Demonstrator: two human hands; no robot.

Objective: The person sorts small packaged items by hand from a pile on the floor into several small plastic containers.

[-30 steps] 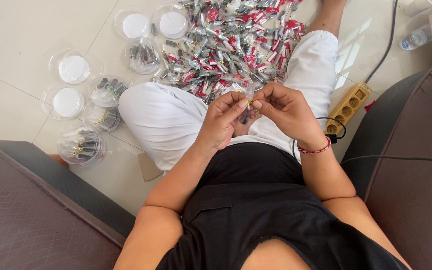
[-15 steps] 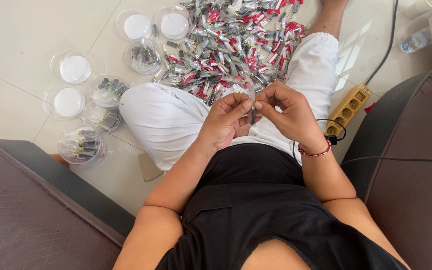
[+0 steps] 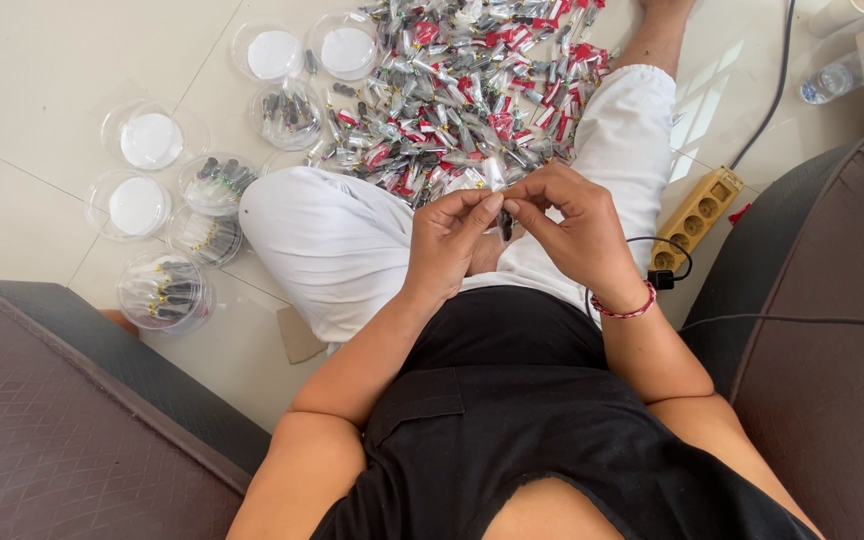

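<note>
Both hands, left [image 3: 449, 243] and right [image 3: 577, 233], pinch one small dark part [image 3: 505, 224] fingertip-to-fingertip, held above the pile [image 3: 472, 90] for close handling.

A small dark plug [image 3: 505, 222] stands upright, pinched between fingertips.

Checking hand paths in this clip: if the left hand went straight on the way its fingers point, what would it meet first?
The left hand points up and to the right, fingertips pinching a small dark part. Straight on, it would first meet the right hand, whose fingertips already close on that part; the pile of small packets lies further on.
</note>
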